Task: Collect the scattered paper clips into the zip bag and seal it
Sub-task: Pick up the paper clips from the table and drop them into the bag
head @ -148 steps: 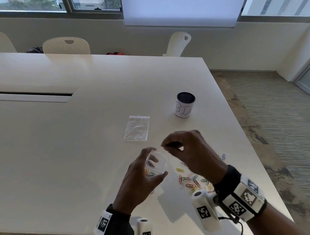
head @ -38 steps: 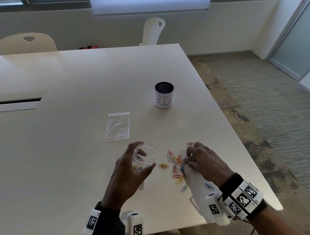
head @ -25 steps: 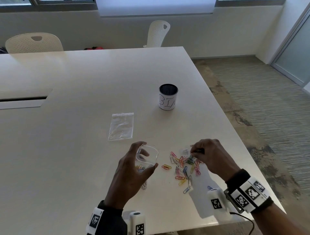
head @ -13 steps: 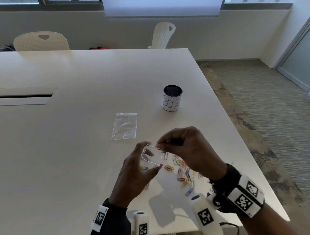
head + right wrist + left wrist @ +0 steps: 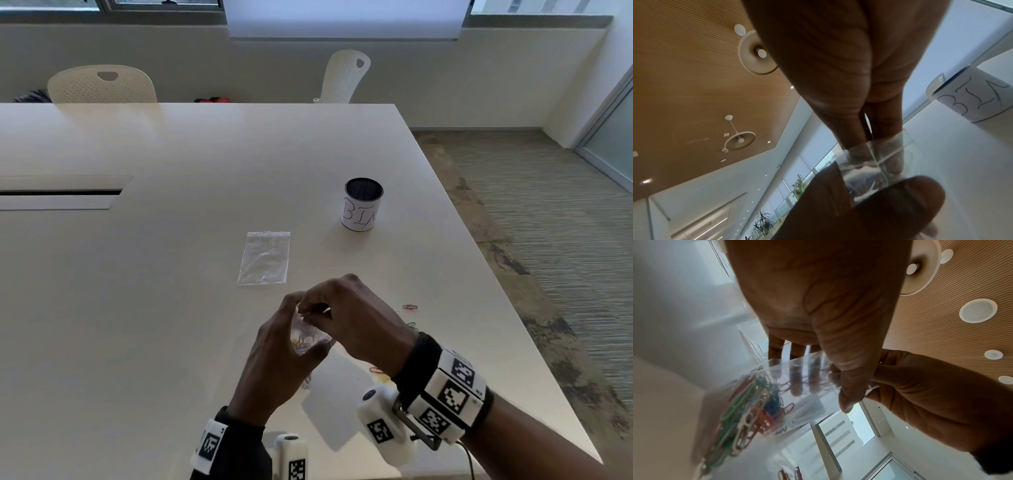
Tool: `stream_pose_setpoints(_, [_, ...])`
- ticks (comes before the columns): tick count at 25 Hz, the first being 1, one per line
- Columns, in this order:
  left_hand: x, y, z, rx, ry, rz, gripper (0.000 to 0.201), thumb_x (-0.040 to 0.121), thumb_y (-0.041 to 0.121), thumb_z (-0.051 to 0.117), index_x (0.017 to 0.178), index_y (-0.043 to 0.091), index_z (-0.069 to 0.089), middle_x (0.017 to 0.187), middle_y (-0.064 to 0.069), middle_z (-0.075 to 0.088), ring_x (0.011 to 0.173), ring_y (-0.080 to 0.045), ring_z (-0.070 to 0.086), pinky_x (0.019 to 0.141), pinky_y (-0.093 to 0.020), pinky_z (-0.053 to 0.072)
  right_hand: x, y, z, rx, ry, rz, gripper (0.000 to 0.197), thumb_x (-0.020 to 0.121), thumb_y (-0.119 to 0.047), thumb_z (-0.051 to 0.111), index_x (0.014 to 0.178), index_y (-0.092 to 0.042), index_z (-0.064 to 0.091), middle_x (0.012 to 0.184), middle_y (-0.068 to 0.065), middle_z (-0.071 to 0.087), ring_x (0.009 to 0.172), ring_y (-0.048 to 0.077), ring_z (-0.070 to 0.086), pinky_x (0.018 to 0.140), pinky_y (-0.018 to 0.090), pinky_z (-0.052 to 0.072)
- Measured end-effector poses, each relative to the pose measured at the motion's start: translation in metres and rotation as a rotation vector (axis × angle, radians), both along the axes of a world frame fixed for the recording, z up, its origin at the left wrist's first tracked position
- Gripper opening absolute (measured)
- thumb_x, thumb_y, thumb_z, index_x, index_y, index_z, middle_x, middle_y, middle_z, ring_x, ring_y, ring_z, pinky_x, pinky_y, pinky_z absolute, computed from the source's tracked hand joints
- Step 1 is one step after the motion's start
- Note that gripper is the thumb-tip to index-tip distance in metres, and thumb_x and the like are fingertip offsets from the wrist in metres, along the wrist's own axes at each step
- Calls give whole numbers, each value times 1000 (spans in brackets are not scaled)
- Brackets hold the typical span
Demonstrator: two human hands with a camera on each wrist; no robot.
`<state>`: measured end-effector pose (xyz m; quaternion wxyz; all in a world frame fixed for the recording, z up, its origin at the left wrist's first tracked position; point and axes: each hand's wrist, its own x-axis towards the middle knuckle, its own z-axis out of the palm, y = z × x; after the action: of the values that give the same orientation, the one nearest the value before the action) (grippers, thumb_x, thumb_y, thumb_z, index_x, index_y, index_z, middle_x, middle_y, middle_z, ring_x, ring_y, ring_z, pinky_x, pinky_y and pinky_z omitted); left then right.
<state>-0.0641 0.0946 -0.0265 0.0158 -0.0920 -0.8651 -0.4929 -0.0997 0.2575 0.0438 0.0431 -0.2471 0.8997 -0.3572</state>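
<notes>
A person's left hand (image 5: 274, 359) is gripping an open zip bag (image 5: 797, 386) of coloured paper clips (image 5: 748, 404) above the table (image 5: 137, 308). The right hand (image 5: 356, 322), fingertips pinched together, is reaching into the bag's mouth; whether it holds a clip cannot be told. A few loose clips (image 5: 409, 306) are lying beside it.

White chairs (image 5: 102, 85) behind pale table (image 5: 171, 308); patterned carpet (image 5: 548, 240).

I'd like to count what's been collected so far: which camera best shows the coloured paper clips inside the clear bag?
The left wrist view: the coloured paper clips fill its lower left, seen through the clear plastic bag. The head view shows only a glimpse between both hands; the right wrist view shows none clearly.
</notes>
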Motion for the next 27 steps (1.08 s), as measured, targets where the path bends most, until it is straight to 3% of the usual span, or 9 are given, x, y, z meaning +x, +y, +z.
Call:
stream_pose_setpoints(4, [0, -1, 2, -10, 16, -3, 60, 83, 32, 86, 129, 40, 49, 106, 18, 71, 97, 2, 68, 74, -3, 50, 0, 7, 13, -43, 25, -18, 7, 90, -12, 77, 95, -16, 81, 89, -2, 80, 78, 5, 75, 75, 22, 61])
stream_pose_setpoints(7, [0, -3, 1, 0, 17, -17, 64, 82, 35, 86, 134, 36, 49, 108, 16, 68, 96, -1, 70, 77, -9, 57, -4, 31, 26, -73, 87, -132, 7, 88, -13, 80, 93, -18, 82, 84, -8, 79, 75, 0, 72, 73, 12, 55])
stream_pose_setpoints(10, [1, -2, 1, 13, 4, -30, 65, 83, 35, 86, 136, 38, 49, 109, 15, 68, 90, -4, 73, 76, -21, 63, -10, 65, 18, -1, 53, -245, 9, 89, -17, 80, 97, -18, 81, 88, -6, 79, 76, -1, 71, 77, 17, 59])
stream_pose_setpoints(12, [2, -2, 3, 20, 1, -29, 64, 83, 33, 86, 135, 38, 49, 108, 14, 69, 90, -5, 74, 74, -18, 62, -11, 84, 1, 153, -40, -263, 23, 89, -26, 80, 110, -16, 78, 101, -2, 79, 84, 3, 72, 83, 26, 62])
stream_pose_setpoints(15, [1, -1, 4, 23, -5, -32, 62, 84, 33, 86, 134, 38, 50, 107, 14, 69, 89, -4, 73, 71, -15, 60, -2, 98, -25, 429, -224, -214, 63, 83, -44, 81, 137, -17, 61, 131, 1, 66, 109, 13, 66, 94, 27, 54])
stream_pose_setpoints(17, [1, -1, 3, 19, -10, -35, 63, 84, 33, 86, 134, 39, 50, 108, 14, 69, 87, -5, 74, 70, -17, 61, 6, 97, -39, 491, -306, -182, 78, 79, -40, 86, 145, -18, 51, 140, 1, 55, 118, 17, 62, 99, 27, 51])
stream_pose_setpoints(22, [2, 1, 5, 18, -19, -37, 65, 83, 33, 87, 134, 42, 48, 108, 16, 69, 87, -5, 75, 71, -12, 58, 7, 85, -59, 407, -263, -212, 54, 87, -19, 82, 136, -15, 59, 130, 1, 57, 117, 17, 59, 98, 24, 50])
stream_pose_setpoints(25, [4, 0, 5, 16, -18, -35, 63, 83, 34, 86, 133, 40, 49, 108, 15, 69, 87, -4, 74, 71, -15, 59, 5, 83, -62, 330, -155, -231, 41, 90, -31, 78, 128, -19, 66, 123, -3, 61, 111, 14, 61, 91, 24, 51])
stream_pose_setpoints(27, [4, -1, 5, 14, -13, -35, 62, 83, 33, 86, 133, 39, 50, 108, 14, 69, 88, -5, 74, 71, -15, 59, 5, 79, -64, 313, -93, -206, 40, 91, -41, 75, 125, -23, 68, 128, -5, 61, 116, 13, 59, 96, 29, 52])
